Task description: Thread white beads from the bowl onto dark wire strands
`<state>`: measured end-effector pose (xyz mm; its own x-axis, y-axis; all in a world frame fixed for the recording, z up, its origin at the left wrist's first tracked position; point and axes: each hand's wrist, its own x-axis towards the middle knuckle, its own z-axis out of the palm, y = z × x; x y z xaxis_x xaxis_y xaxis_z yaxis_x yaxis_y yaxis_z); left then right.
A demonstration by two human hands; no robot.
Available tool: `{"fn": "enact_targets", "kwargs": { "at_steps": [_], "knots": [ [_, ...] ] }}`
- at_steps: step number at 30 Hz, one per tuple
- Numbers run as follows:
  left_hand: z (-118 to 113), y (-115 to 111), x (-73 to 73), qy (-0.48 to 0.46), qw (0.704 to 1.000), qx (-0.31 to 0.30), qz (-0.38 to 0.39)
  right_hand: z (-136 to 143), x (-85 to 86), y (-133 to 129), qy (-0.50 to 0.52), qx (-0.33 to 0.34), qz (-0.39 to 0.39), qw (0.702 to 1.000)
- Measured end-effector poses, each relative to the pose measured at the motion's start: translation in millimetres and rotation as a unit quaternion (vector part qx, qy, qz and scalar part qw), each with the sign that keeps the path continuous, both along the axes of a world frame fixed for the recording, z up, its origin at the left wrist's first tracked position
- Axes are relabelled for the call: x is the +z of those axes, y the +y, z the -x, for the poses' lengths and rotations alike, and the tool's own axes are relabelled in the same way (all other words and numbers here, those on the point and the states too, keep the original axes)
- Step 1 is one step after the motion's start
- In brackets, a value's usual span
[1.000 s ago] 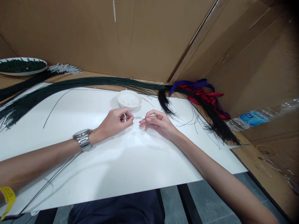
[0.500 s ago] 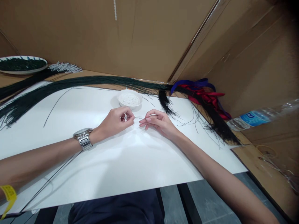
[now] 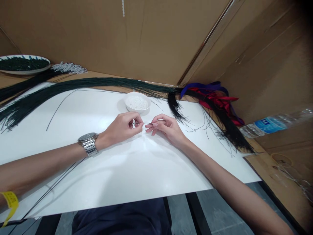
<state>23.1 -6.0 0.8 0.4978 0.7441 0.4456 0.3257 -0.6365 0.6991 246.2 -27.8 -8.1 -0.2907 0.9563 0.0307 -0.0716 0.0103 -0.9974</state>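
My left hand (image 3: 124, 126), with a metal watch at the wrist, pinches thin dark cords (image 3: 55, 185) that trail under the forearm to the table's front left edge. A small white bead (image 3: 133, 123) shows on the cords inside the curled fingers. My right hand (image 3: 167, 129) has thumb and forefinger closed on the short cord ends, just right of the left fingertips; its other fingers are loosely extended. Whether the right fingertips also hold a bead is too small to tell. Right behind both hands stands a white bowl (image 3: 127, 106) of small white beads.
A long bundle of dark cords (image 3: 97, 81) lies across the back. Red ribbon (image 3: 215, 98) and blue ribbon (image 3: 205, 86) sit at the right, near a plastic bottle (image 3: 269, 124). A plate (image 3: 36, 71) of dark green pieces and white beaded strand ends (image 3: 69, 67) are back left. Cardboard walls (image 3: 97, 39) enclose the table.
My left hand has shifted slightly right, so its fingertips are closer to my right hand. The right hand stays nearly in place, still pinching the cord ends. The view has tilted slightly.
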Motion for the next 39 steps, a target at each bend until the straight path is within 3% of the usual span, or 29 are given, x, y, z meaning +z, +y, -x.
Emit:
{"fn": "enact_targets", "kwargs": {
  "at_steps": [21, 39],
  "knots": [
    [0.5, 0.7, -2.0, -0.010, 1.000, 0.001, -0.006, 2.0, 0.9, -1.7, 0.006, 0.013, -0.014, 1.000],
    [2.0, 0.7, -4.4, 0.027, 0.997, -0.041, -0.052, -0.3, -0.8, -1.5, -0.032, 0.013, -0.049, 0.998]
  ]
}}
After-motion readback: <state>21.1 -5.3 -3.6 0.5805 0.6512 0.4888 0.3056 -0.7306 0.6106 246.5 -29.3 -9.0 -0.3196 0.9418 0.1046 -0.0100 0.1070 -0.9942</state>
